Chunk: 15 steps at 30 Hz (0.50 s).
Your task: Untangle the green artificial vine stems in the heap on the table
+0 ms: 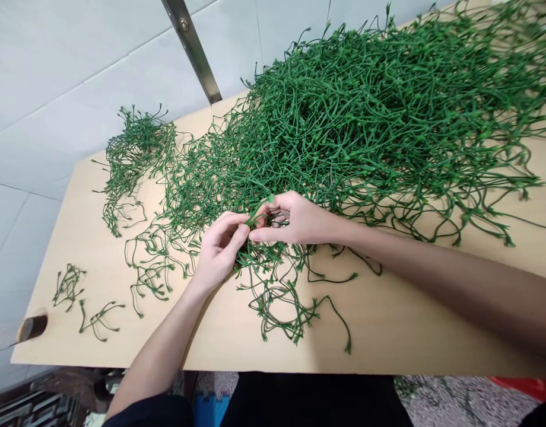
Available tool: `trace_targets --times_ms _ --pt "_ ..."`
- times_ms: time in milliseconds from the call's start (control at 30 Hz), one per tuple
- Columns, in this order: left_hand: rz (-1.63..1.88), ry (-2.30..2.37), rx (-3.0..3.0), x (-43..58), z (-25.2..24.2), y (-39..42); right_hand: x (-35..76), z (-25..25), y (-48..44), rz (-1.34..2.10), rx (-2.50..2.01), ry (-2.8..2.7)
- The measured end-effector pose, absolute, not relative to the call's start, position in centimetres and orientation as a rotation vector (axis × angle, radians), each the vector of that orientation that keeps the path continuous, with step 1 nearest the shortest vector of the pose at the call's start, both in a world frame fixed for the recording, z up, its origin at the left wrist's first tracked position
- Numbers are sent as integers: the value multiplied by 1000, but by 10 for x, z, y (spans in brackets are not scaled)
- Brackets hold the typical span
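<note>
- Head view, hands: the left hand (pixel 219 249) and the right hand (pixel 295 218) are meeting over the near middle of the counter (pixel 389 332), fingertips almost touching each other.
- The left hand's grip is closing, thumb and fingers curling together on a green stem (pixel 259 212) at the near edge of the tangle.
- The right hand's grip is also pinching shut, forefinger and thumb pressing on the same stem, whose short tip is sticking up between the two hands.
- Just under the hands, a loose bunch of stems (pixel 282 296) is trailing toward the near edge of the counter, its ends fanning out.
- Behind the hands, a big heap of green stems (pixel 380 112) is covering most of the far right half of the counter and reaching its far edge.
- To the left, a smaller clump (pixel 135 148) is lying near the far left corner, joined to the heap by thin strands.
- Two small sprigs (pixel 68 286) are lying well apart from the rest, near the left end; a second one (pixel 99 319) is lying just beside the first.
- A round hole (pixel 32 327) is showing at the near left corner of the counter.
- A metal bar (pixel 193 47) is slanting down the tiled wall (pixel 54 71) to the counter's far edge.
</note>
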<state>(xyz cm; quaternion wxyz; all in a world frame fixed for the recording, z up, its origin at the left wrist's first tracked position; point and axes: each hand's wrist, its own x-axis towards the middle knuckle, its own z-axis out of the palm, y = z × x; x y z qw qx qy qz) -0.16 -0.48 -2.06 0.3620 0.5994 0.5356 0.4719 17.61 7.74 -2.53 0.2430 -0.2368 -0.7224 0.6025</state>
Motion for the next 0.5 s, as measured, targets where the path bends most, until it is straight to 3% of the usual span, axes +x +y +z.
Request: trace_targets --times_ms 500 --pt "1245 1371 1386 3 -21 -4 175 -22 79 1692 -597 -1974"
